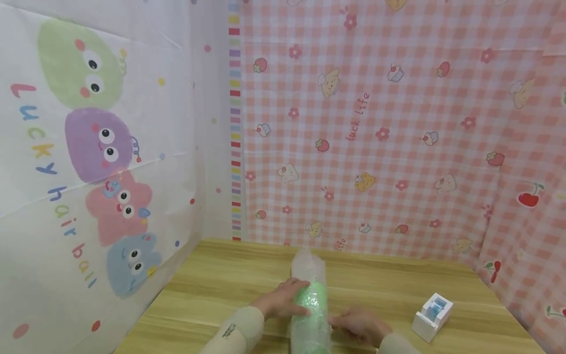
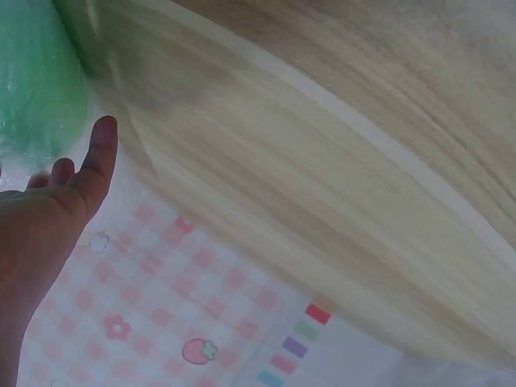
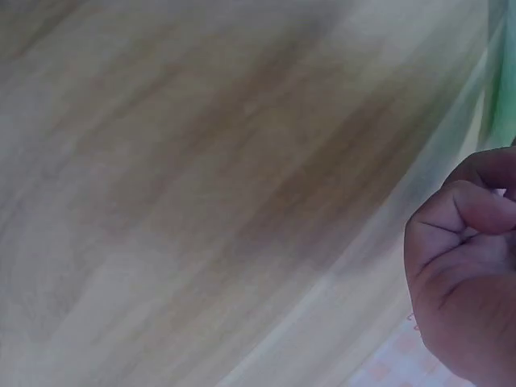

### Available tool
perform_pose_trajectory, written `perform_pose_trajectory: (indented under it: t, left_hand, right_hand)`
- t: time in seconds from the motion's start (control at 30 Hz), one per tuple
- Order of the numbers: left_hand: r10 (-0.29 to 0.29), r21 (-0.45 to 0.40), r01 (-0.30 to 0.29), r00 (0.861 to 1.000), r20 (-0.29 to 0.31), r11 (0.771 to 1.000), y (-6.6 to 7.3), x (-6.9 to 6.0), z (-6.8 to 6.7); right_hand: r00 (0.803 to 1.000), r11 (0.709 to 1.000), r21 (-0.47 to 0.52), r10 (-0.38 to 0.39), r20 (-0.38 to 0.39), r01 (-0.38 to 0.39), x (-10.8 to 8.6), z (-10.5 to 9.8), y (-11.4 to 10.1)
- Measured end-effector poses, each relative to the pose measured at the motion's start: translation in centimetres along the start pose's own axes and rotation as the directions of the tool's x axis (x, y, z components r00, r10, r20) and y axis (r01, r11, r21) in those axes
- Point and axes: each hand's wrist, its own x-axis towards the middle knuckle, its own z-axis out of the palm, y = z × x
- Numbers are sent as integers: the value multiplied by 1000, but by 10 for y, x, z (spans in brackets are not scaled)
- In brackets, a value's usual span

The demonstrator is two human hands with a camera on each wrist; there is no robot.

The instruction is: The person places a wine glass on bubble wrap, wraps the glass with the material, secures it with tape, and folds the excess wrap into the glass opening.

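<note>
A green object wrapped in clear bubble wrap (image 1: pixel 311 300) lies lengthwise on the table in the head view. Its wrap extends past the green part at the far end, and the near end runs out of the frame. My left hand (image 1: pixel 285 299) rests on its left side and top, fingers extended; the left wrist view shows this hand (image 2: pixel 60 205) beside the green bundle (image 2: pixel 40 89). On the right side, my right hand (image 1: pixel 360 325) has curled fingers and appears to pinch the wrap's edge. In the right wrist view, the fingertips of this hand (image 3: pixel 468 250) are partly cut off.
A white tape dispenser with a blue roll (image 1: pixel 433 314) stands to the right of my right hand. The wood-grain table (image 1: pixel 230 275) meets a pink checked cloth (image 1: pixel 376 157) at the back and a white printed cloth (image 1: pixel 168 123) at the left.
</note>
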Motion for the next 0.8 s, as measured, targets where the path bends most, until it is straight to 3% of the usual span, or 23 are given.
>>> perform_pose_trajectory:
  t: [0.17, 0.33, 0.6, 0.8]
  left_hand:
    - [7, -5, -7, 1000, -5, 1000, 2, -1, -1]
    - [-15, -88, 14, 1000, -10, 996, 7, 1, 3]
    - [-6, -92, -3, 995, -103, 996, 12, 6, 12]
    - [2, -184, -30, 988, -154, 982, 12, 5, 15]
  right_hand:
    - [999, 999, -4, -40, 25, 40, 1, 1, -2]
    - [997, 997, 63, -46, 60, 42, 4, 2, -10]
    - [998, 988, 153, -40, 41, 33, 4, 6, -14]
    - [994, 973, 226, -66, 87, 45, 5, 11, -16]
